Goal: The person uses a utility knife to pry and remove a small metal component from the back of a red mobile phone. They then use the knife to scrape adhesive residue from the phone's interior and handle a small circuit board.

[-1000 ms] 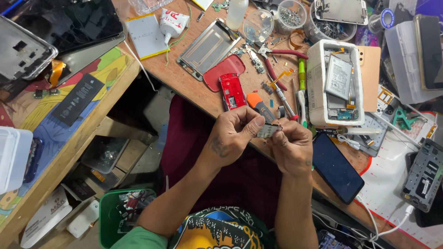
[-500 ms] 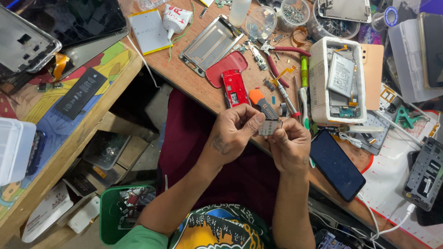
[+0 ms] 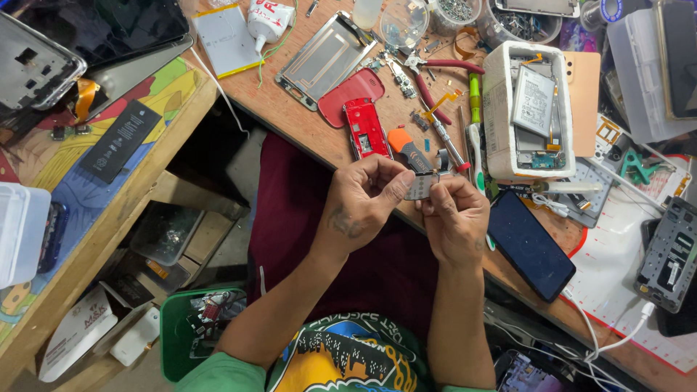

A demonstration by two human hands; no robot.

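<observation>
- Over the lap, just off the near edge of the worktop (image 3: 319, 138), both hands meet on one small grey phone part (image 3: 421, 186).
- Left hand (image 3: 363, 203): fingers closed narrow on the part's left end, thumb on top. Right hand (image 3: 456, 218): fingers pinched on its right end from below. Held at both ends, the part sits flat and face-up toward the head camera, probably so its surface can be looked over closely.
- Part is held in the air, clear of the worktop; a small dark loop hangs at its right edge, type not readable.
- Orange-handled tool (image 3: 406, 149) lies just beyond the fingers, with a screwdriver (image 3: 449, 145) and red-handled pliers (image 3: 435, 80) further back; all within easy reach of either hand.
- Red phone frame (image 3: 367, 127) lies face-up beside a red back cover (image 3: 348, 98).
- Containers: white foam box (image 3: 495, 109) holds a battery and a circuit board, kept together. Clear round dishes (image 3: 403, 22) at the far edge hold small bits, likely screws; too small to confirm.
- Green bin (image 3: 174, 327) on the floor holds mixed scrap boards.
- Dark phone (image 3: 530, 247) lies screen-up right of the hands.
</observation>
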